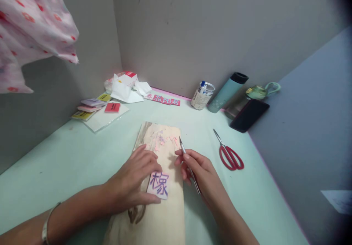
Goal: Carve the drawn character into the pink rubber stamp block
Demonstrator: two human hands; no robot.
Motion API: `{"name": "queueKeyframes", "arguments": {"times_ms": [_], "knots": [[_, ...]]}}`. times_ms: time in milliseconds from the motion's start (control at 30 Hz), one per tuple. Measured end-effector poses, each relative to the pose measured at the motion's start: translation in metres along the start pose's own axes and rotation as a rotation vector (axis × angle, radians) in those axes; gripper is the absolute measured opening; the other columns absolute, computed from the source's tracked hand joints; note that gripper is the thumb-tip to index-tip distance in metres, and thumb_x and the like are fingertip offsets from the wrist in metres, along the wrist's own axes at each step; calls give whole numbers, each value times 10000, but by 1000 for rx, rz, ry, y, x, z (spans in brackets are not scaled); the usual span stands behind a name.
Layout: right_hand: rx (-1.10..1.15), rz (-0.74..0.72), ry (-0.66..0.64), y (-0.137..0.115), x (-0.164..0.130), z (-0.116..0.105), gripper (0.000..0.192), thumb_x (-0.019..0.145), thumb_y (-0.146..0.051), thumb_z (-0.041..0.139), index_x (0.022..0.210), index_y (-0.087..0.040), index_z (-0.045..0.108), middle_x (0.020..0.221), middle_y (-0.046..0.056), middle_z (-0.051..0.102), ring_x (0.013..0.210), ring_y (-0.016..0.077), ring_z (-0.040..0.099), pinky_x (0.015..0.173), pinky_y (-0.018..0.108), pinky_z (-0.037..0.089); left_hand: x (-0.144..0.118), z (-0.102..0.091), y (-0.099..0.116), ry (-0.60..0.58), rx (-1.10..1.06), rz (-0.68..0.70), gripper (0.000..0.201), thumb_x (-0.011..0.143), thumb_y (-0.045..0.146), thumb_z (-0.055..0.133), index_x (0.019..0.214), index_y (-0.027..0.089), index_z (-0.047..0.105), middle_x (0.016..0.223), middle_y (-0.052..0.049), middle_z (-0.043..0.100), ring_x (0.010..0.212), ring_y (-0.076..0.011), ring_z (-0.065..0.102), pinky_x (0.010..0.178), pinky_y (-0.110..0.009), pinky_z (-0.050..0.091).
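Knife gripped in the right hand, blade clear of the card, which lies on the wooden board, left hand holding its edges. Four lettered tiles look done; pink scraps suggest some cutting, can't tell how much's left.

Your left hand holds a small pale square bearing a purple character by its edges, between thumb and fingers, on a long light-coloured wooden board. Your right hand grips a slim silver craft knife, its blade pointing away from you near thin pink shavings. On your pale green worktop, red-handled metal scissors lie to the board's right, while a black rectangular phone leans beyond them, near a black-topped teal cylindrical bottle.
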State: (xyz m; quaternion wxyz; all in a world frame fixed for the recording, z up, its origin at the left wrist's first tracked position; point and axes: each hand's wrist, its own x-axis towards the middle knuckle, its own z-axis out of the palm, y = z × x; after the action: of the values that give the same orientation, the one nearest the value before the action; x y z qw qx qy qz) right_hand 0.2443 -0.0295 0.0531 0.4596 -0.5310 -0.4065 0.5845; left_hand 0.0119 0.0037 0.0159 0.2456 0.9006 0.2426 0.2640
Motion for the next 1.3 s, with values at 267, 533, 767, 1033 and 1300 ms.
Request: {"name": "queueKeyframes", "arguments": {"times_ms": [267, 533, 767, 1033, 1300], "knots": [[-40, -16, 12, 0, -2, 0, 280, 957, -440, 651, 1062, -190, 721, 859, 10, 676, 466, 33, 386, 420, 187, 250, 0, -2, -2, 22, 0, -22, 396, 858, 389, 796, 1149, 226, 582, 1081, -54, 642, 1226, -294, 538, 1227, -548, 185], [273, 206, -184, -6, -11, 18, 307, 853, -422, 770, 891, -122, 719, 974, 119, 750, 576, 84, 612, 450, 163, 403, -6, -24, -2, 563, -89, -280, 376, 917, 443, 718, 1221, 281, 569, 1285, -80, 550, 1340, -321, 464, 1190, -543, 311], [307, 286, -316, 5, 20, 55, 364, 708, -414, 882, 815, -100, 732, 886, 120, 752, 871, 229, 741, 803, 354, 607, -7, -25, -2, 594, -141, -297, 379, 922, 466, 708, 1221, 284, 563, 1320, -88, 519, 1380, -336, 427, 1168, -535, 345], [186, 78, -65, -17, 43, 19, 489, 814, -333, 819, 1244, -160, 663, 944, 90, 783, 532, 111, 675, 491, 206, 523, -2, -18, 4, 339, -48, -25, 463, 871, 357, 791, 1255, 241, 559, 1185, -88, 580, 1270, -316, 493, 1203, -551, 270], [216, 90, -72, -2, -13, 2, 337, 885, -436, 729, 1134, -210, 728, 1081, 134, 766, 557, 175, 703, 463, 273, 513, -2, 1, 0, 194, -76, -97, 673, 824, 361, 825, 1346, 244, 416, 1183, -80, 618, 1195, -301, 563, 1205, -578, 277]]}}
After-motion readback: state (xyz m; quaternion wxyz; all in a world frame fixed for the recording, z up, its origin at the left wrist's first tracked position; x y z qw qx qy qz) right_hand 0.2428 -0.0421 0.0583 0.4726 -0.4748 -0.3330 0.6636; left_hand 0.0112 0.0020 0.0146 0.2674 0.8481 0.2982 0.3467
